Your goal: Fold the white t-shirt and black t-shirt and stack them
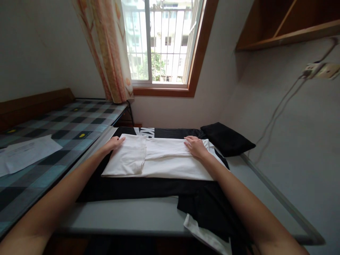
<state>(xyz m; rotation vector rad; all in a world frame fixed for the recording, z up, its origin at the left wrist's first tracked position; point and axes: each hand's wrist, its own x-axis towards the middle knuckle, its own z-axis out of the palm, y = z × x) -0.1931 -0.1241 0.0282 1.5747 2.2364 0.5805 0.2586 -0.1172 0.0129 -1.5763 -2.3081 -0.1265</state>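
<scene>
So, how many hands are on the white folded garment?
2. The left hand rests on the far left corner of the white garment; the right hand lies flat near its far right edge. None seems hidden.

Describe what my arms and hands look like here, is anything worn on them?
The left hand and right hand are bare: no gloves, and no rings or watch that show. The left forearm and right forearm are uncovered too, with no sleeve reaching into view.

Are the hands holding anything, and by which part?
Nothing is gripped: the left hand and right hand lie flat on the far edge of the folded white garment, one near each end.
</scene>
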